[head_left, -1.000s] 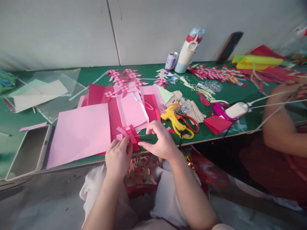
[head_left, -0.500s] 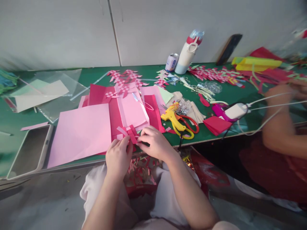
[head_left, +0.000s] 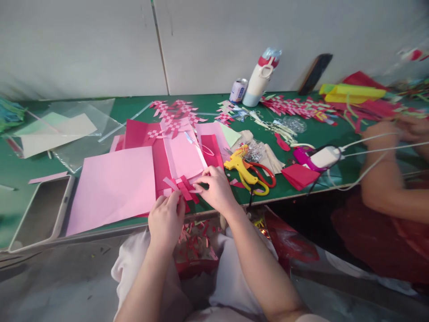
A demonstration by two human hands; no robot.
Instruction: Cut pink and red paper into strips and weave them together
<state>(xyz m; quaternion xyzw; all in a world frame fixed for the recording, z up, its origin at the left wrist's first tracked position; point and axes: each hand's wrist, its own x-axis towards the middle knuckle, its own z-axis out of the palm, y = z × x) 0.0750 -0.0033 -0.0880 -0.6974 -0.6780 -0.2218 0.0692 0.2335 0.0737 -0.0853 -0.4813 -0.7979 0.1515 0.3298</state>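
We see both hands at the near edge of the green table [head_left: 134, 105], working on a small woven piece [head_left: 182, 188] of red & pink paper strips. Left hand [head_left: 166, 219] pinches the piece's lower-left corner, thumb & fingers closed on it. Right hand [head_left: 216, 188] comes in from the right, fingertips [head_left: 197, 188] pressed together on a strip at the piece's right side. The piece sits right at the table edge, overlapping a red sheet [head_left: 161, 163] w/ a big pink sheet [head_left: 114, 185] just to its left.

Just right of the right hand: yellow glue gun [head_left: 239, 165] lying across red-handled scissors [head_left: 264, 172]. Further back, more woven pieces [head_left: 174, 112] in a loose pile, a can [head_left: 237, 89] and a white bottle [head_left: 258, 80] by the wall. A tray [head_left: 36, 214] sits at the near left corner.

Below the table, on our lap, a bag of paper scraps [head_left: 196, 243] (red & pink offcuts). On the right another person's arm [head_left: 385, 188] rests near a white cable [head_left: 372, 143]; we can't tell what their hands hold, too blurred.
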